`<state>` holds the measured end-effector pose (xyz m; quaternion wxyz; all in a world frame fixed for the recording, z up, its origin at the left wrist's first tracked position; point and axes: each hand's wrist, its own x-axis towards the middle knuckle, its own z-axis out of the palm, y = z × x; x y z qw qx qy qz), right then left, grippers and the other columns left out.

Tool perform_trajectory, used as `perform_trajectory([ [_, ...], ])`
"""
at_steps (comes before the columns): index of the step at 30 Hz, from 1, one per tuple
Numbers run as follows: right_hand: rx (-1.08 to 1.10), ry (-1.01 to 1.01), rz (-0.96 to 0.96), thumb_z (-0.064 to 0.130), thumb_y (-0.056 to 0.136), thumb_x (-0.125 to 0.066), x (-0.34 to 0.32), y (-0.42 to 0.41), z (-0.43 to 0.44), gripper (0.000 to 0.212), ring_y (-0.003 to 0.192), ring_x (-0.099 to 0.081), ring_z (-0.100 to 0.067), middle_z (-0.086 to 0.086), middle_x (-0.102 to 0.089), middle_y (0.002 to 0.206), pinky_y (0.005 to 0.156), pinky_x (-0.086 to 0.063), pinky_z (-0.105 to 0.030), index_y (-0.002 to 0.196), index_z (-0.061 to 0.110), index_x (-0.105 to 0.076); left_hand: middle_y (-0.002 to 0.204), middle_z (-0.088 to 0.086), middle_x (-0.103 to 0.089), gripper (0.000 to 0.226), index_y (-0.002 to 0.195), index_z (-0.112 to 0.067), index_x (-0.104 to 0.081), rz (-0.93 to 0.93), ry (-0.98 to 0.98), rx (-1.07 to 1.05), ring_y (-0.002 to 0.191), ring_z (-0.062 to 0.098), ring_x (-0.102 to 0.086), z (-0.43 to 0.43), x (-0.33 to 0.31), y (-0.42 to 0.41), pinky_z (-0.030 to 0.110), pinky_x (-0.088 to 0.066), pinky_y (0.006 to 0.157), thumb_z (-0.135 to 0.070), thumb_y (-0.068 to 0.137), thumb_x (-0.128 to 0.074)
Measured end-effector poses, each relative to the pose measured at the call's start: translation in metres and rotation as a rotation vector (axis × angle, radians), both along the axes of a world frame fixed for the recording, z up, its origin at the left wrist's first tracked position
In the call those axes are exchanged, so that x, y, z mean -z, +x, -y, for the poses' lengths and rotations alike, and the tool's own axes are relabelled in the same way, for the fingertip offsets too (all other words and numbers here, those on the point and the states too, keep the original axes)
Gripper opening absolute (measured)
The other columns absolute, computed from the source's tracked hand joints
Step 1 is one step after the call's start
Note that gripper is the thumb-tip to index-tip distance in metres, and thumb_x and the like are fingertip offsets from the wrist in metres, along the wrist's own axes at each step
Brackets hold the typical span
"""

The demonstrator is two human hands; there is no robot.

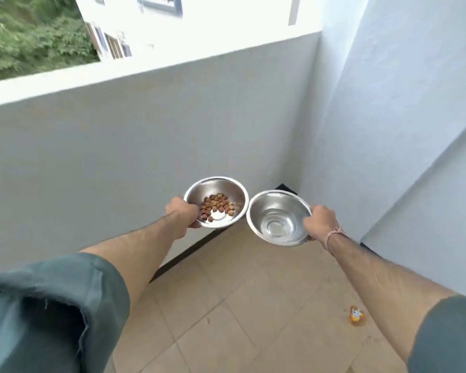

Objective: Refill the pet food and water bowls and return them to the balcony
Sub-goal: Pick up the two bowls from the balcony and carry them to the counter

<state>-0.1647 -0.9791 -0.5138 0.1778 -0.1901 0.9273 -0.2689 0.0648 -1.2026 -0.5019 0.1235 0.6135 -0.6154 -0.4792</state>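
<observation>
**tilefan:** so where are the bowls right now?

**kibblekid:** both up in the air over the balcony corner. The food bowl is steel, with a small heap of brown kibble in the bottom. The water bowl is right next to it, also steel, with what looks like a bit of clear water low in it. The rims are just beside each other; can't tell if they actually touch.

**tilefan:** and the hands?

**kibblekid:** one bowl each. The left hand is curled round the near-left rim of the food bowl. The right hand grips the right rim of the water bowl the same way. There's a pinkish thread tied on the right wrist, and both arms are stretched out from green sleeves.

**tilefan:** anything else around?

**kibblekid:** beige tiled floor underneath, and pale balcony walls meeting in the corner behind the bowls. A small orange thing lies on the tiles off to the right, too blurry to name. A white building and greenery show over the parapet.
</observation>
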Motion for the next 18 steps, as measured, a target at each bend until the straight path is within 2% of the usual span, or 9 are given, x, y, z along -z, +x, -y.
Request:
perform_trajectory([
  [3, -0.004, -0.022, -0.046, 0.007, 0.077, -0.056, -0.064, 0.008, -0.021, 0.033, 0.088, -0.072, -0.040, -0.023, -0.073, 0.100, 0.076, -0.062, -0.046, 0.106, 0.003, -0.073, 0.106, 0.021, -0.068, 0.039, 0.120, 0.001, -0.062, -0.034, -0.064, 0.061, 0.055, 0.026, -0.067, -0.012, -0.065, 0.000, 0.025, -0.050, 0.032, 0.010, 0.082, -0.058],
  [5, 0.004, -0.031, -0.067, 0.006, 0.080, -0.057, -0.106, 0.014, -0.037, 0.030, 0.087, -0.072, -0.039, -0.023, -0.073, 0.101, 0.071, -0.061, -0.039, 0.105, 0.003, -0.073, 0.110, 0.021, -0.067, 0.040, 0.122, -0.002, -0.061, -0.063, -0.110, 0.106, 0.062, 0.028, -0.068, -0.021, -0.105, -0.001, 0.025, -0.050, 0.033, 0.009, 0.083, -0.056],
  [9, 0.057, -0.096, -0.076, 0.002, 0.082, -0.053, -0.174, 0.030, -0.071, 0.027, 0.080, -0.073, -0.040, -0.025, -0.071, 0.096, 0.067, -0.062, -0.042, 0.104, -0.006, -0.067, 0.113, 0.017, -0.062, 0.042, 0.124, -0.011, -0.059, -0.098, -0.214, 0.208, 0.066, 0.031, -0.070, -0.040, -0.169, -0.006, 0.028, -0.053, 0.038, 0.005, 0.087, -0.047],
  [13, 0.126, -0.113, -0.101, -0.003, 0.086, -0.047, -0.219, 0.044, -0.111, 0.024, 0.052, -0.066, -0.024, -0.017, -0.068, 0.076, 0.041, -0.049, -0.025, 0.100, -0.003, -0.067, 0.108, 0.019, -0.067, 0.042, 0.118, -0.012, -0.065, -0.134, -0.317, 0.351, 0.061, 0.031, -0.069, -0.054, -0.216, -0.026, 0.026, -0.051, 0.034, 0.002, 0.087, -0.040],
  [15, 0.180, -0.097, -0.127, -0.002, 0.087, -0.048, -0.235, 0.050, -0.134, 0.025, 0.053, -0.064, -0.021, -0.016, -0.067, 0.081, 0.042, -0.049, -0.025, 0.103, -0.002, -0.067, 0.103, 0.020, -0.070, 0.042, 0.113, -0.011, -0.068, -0.145, -0.352, 0.435, 0.056, 0.030, -0.067, -0.066, -0.236, -0.036, 0.028, -0.053, 0.034, 0.002, 0.087, -0.038],
  [18, 0.280, -0.088, -0.155, -0.001, 0.085, -0.049, -0.254, 0.065, -0.176, 0.028, 0.069, -0.066, -0.026, -0.017, -0.067, 0.095, 0.050, -0.052, -0.028, 0.106, 0.000, -0.068, 0.091, 0.021, -0.071, 0.039, 0.105, -0.008, -0.070, -0.182, -0.386, 0.562, 0.051, 0.027, -0.064, -0.093, -0.256, -0.050, 0.026, -0.051, 0.034, 0.002, 0.086, -0.037],
])
